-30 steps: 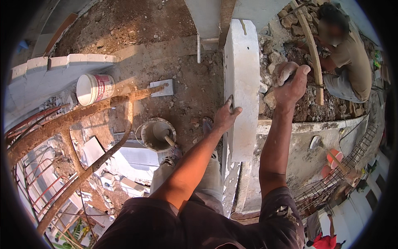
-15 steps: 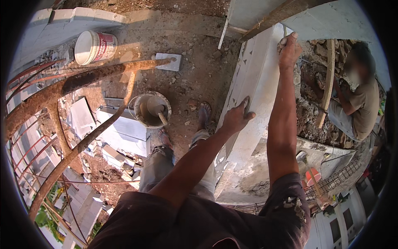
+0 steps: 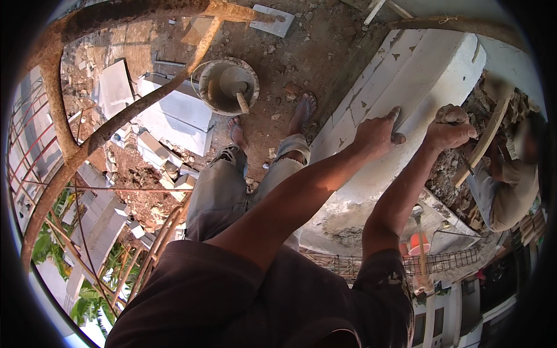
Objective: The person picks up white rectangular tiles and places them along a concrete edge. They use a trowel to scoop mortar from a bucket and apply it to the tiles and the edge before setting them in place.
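Observation:
A low wall of pale blocks [image 3: 400, 87] runs away from me on the right, its side faces jointed with grey patches. My left hand [image 3: 376, 134] rests against the wall, index finger and thumb stretched apart, with nothing seen in it. Over the wall's right-hand edge, my right hand [image 3: 451, 126] is closed, knuckles up. Whatever its fingers hold, if anything, is hidden. Left of my feet stands a bucket [image 3: 253, 75] with grey mortar and a wooden-handled tool [image 3: 242, 103] in it.
A co-worker [image 3: 510, 185] crouches at the right beside a wooden plank [image 3: 486, 139] and rubble. Branching wooden poles [image 3: 116, 217] cross the left side. Pale blocks [image 3: 174, 113] lie beyond the bucket; another block [image 3: 272, 21] is farther off. An orange bucket [image 3: 418, 243] sits at lower right.
My right hand has come back from the wall's far end toward me, still closed. My left hand stays on the wall. The view has shifted, and the white paint bucket has left it.

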{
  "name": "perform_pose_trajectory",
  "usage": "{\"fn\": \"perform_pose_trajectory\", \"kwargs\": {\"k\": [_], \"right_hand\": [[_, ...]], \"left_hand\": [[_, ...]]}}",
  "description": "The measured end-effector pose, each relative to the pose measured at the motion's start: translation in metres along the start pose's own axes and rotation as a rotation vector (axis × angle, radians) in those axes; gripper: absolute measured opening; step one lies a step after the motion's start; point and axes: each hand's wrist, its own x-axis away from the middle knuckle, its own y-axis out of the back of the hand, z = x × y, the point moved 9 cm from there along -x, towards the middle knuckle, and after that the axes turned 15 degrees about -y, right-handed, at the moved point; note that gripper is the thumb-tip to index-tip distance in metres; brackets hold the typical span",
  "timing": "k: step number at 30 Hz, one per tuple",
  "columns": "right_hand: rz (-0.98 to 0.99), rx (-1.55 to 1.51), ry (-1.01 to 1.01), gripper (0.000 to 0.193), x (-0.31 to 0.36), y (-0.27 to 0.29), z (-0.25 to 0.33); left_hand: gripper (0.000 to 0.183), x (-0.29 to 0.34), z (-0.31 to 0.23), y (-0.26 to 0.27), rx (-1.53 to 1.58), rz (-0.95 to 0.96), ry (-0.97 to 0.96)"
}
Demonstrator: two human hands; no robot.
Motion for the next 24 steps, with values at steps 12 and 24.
{"fn": "perform_pose_trajectory", "kwargs": {"k": [12, 24], "right_hand": [[-0.1, 0.493, 0.171, 0.078, 0.055, -0.015, 0.008], [-0.12, 0.377, -0.075, 0.063, 0.076, 0.002, -0.016]], "left_hand": [[0.09, 0.079, 0.024, -0.025, -0.054, 0.109, 0.145], [0.095, 0.1, 0.032, -0.042, 0.037, 0.045, 0.1]]}}
